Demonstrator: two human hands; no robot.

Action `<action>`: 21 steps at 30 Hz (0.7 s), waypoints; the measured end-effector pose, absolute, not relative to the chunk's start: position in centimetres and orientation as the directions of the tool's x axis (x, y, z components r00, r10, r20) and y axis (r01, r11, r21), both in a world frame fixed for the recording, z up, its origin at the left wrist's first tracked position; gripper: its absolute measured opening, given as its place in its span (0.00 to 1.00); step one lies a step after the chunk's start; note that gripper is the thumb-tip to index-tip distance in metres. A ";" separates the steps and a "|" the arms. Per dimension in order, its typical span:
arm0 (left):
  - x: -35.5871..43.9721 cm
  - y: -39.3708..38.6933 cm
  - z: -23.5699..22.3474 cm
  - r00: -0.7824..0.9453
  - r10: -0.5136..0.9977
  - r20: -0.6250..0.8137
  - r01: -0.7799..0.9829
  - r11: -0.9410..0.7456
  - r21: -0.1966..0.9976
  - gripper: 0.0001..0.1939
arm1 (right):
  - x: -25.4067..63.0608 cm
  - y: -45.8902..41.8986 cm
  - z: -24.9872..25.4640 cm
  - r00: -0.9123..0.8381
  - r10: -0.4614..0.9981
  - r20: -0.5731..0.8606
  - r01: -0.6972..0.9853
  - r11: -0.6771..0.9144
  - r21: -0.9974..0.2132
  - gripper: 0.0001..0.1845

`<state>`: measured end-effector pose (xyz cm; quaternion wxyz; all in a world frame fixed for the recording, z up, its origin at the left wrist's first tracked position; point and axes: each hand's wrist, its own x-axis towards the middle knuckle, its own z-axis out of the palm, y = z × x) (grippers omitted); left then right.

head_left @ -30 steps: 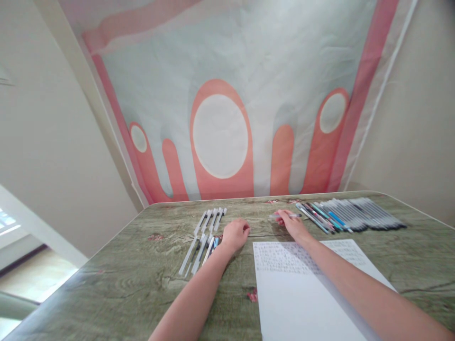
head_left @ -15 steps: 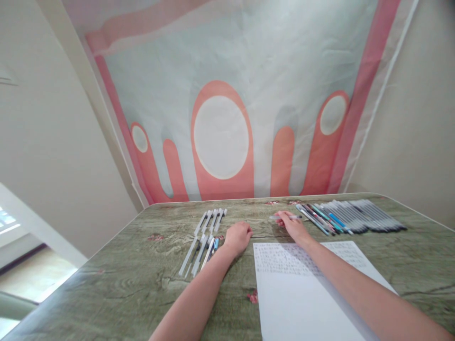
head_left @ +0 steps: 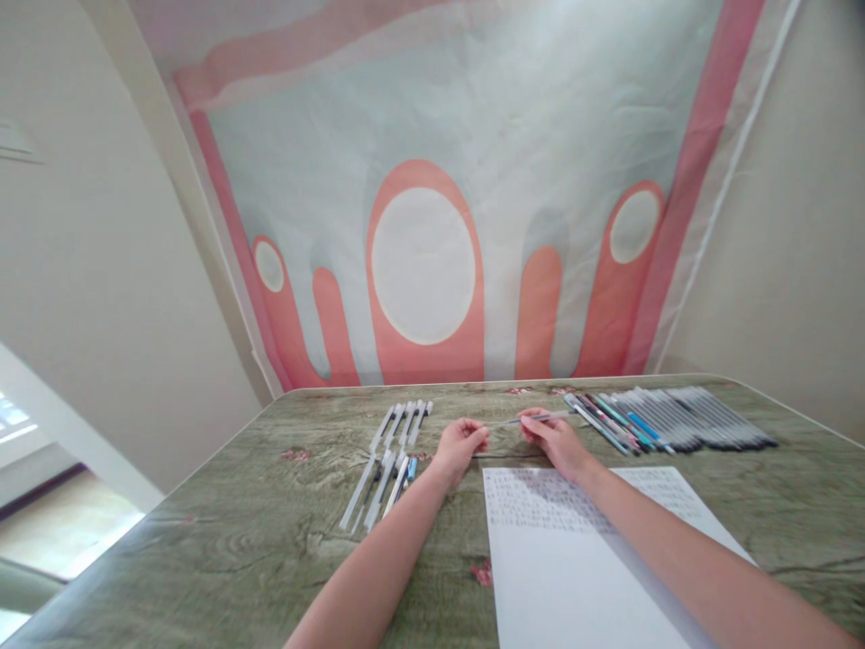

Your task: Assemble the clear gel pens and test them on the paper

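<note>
My right hand (head_left: pixel 550 442) pinches a slim grey pen (head_left: pixel 552 415) between thumb and fingertips, just beyond the written sheet. The pen's thin left end points toward my left hand (head_left: pixel 463 446), with a small gap between. The left fingers are closed in a pinch near the table, and whatever they hold is too small to make out. Below my right wrist lies the white paper (head_left: pixel 574 586), with rows of handwriting across its top part. To the left of my left hand lie several clear pens with dark clips (head_left: pixel 400 425), in two groups.
Coloured pens (head_left: pixel 612 422) and a long row of clear grey pens (head_left: pixel 689 419) lie at the right back. Another group of pens (head_left: pixel 378 491), one with a blue part, is near my left forearm. A printed backdrop (head_left: pixel 500 270) hangs behind the wood-patterned table (head_left: pixel 257 541).
My left hand has turned, its thumb and fingers now pinched together toward the pen. The right hand has shifted its hold, and the pen's slant has changed, left end slightly lower.
</note>
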<state>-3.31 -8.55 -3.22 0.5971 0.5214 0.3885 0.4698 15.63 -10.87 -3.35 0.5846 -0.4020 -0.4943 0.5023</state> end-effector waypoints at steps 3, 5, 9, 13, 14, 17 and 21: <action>-3.3 -8.7 -3.3 0.277 0.961 0.021 -0.225 0.044 0.973 0.17 | 15.5 -11.1 -3.3 -0.092 0.992 0.091 -0.341 0.054 -0.938 0.14; -3.2 -8.8 -3.4 0.295 0.955 0.042 -0.241 0.031 0.970 0.17 | 15.6 -11.1 -3.3 -0.123 0.990 0.064 -0.371 0.013 -0.928 0.14; -3.1 -9.0 -3.4 0.306 0.947 0.092 -0.230 -0.020 0.973 0.17 | 15.6 -11.0 -3.5 -0.133 0.990 0.049 -0.385 -0.006 -0.923 0.14; -3.0 -9.0 -3.5 0.282 0.954 0.101 -0.163 -0.056 0.985 0.17 | 15.4 -10.9 -3.7 -0.131 0.990 0.059 -0.338 0.012 -0.941 0.16; -3.0 -9.0 -3.5 0.278 0.955 0.102 -0.148 -0.062 0.987 0.17 | 15.3 -10.9 -3.7 -0.132 0.989 0.064 -0.322 0.018 -0.947 0.16; -2.9 -8.9 -3.6 0.276 0.956 0.100 -0.121 -0.068 0.990 0.17 | 15.1 -11.1 -3.6 -0.141 0.987 0.078 -0.290 0.034 -0.956 0.17; -2.9 -8.9 -3.6 0.288 0.952 0.101 -0.124 -0.068 0.990 0.16 | 15.0 -11.2 -3.4 -0.150 0.985 0.085 -0.280 0.040 -0.959 0.17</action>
